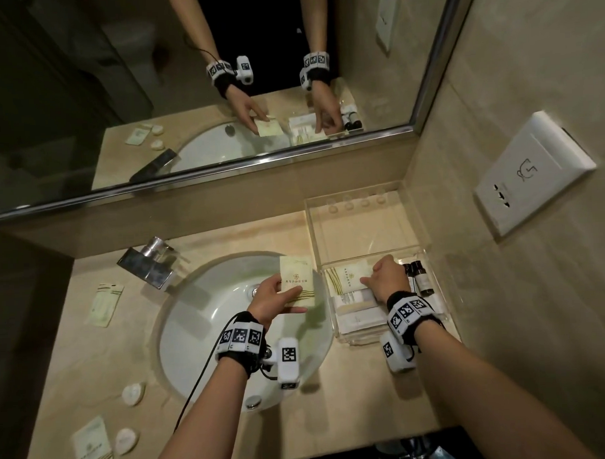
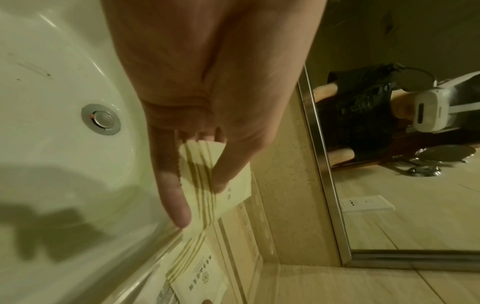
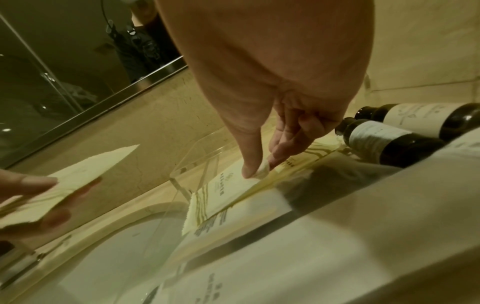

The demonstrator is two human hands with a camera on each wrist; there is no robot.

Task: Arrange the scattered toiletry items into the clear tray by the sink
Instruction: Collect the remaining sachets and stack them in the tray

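Note:
My left hand (image 1: 298, 301) pinches a cream packet with green stripes (image 1: 297, 277) and holds it over the sink basin, just left of the clear tray (image 1: 359, 338). The left wrist view shows thumb and fingers of that hand (image 2: 202, 179) clamped on the packet's (image 2: 200, 205) striped end. My right hand (image 1: 368, 280) is inside the tray, where thumb and forefinger (image 3: 259, 170) pinch a corner of a second striped packet (image 1: 347, 277) (image 3: 228, 193) lying on white boxes (image 1: 355, 313). Two dark bottles (image 1: 420, 276) (image 3: 389, 139) lie in the tray to the right of that hand.
On the counter left of the sink (image 1: 201, 322) lie another packet (image 1: 103, 305), two round soaps (image 1: 133, 393) (image 1: 126, 439) and a packet near the front edge (image 1: 92, 446). A chrome faucet (image 1: 151, 262) stands at the back left. A mirror and a wall socket (image 1: 532, 173) border the counter.

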